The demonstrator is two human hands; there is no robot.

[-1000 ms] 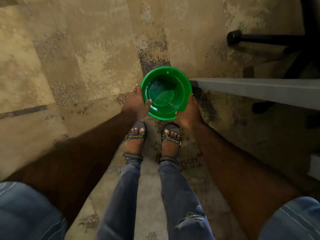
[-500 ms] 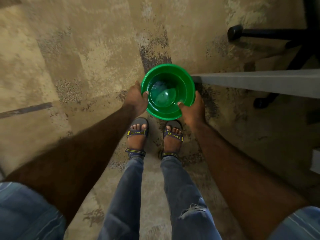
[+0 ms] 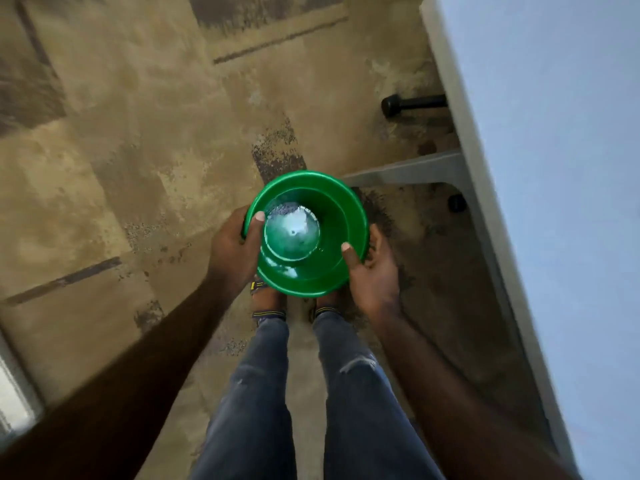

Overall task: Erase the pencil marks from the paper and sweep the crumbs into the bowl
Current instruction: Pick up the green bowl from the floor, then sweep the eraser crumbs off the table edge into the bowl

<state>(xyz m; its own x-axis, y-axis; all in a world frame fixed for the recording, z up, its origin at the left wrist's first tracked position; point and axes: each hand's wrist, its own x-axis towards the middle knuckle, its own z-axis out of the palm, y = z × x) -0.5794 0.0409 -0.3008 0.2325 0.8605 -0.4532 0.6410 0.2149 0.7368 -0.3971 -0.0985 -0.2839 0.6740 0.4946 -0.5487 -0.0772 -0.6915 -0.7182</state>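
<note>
**Q:** What fills the left side of the frame?

**A:** Mottled tan carpet [image 3: 121, 140], seen from above. A bare forearm reaches in from the lower left corner.

**Q:** And the hand on that arm?

**A:** The left hand [image 3: 233, 245] grips the left edge of a green plastic bowl [image 3: 346, 220]. Its thumb is hooked over the rim and its fingers are curled round the outside.

**Q:** Where is the bowl?

**A:** At the centre of the frame. It is held in the air with its mouth facing up, and it partly covers the person's sandals [image 3: 268, 315]. The inside is glossy. I cannot tell whether anything lies in it.

**Q:** What about the other hand?

**A:** The right hand [image 3: 375, 275] grips the bowl's lower right edge, with the thumb on the rim and the fingers wrapped underneath.

**Q:** What is below the bowl?

**A:** Two legs in blue jeans [image 3: 256, 393] run down to the bottom edge.

**Q:** And further right?

**A:** A pale table top [image 3: 561, 174] runs down the right side of the frame. A grey crossbar [image 3: 405, 170] under it reaches towards the bowl. A black chair foot [image 3: 412, 103] shows at the upper right, beside the table's edge.
</note>
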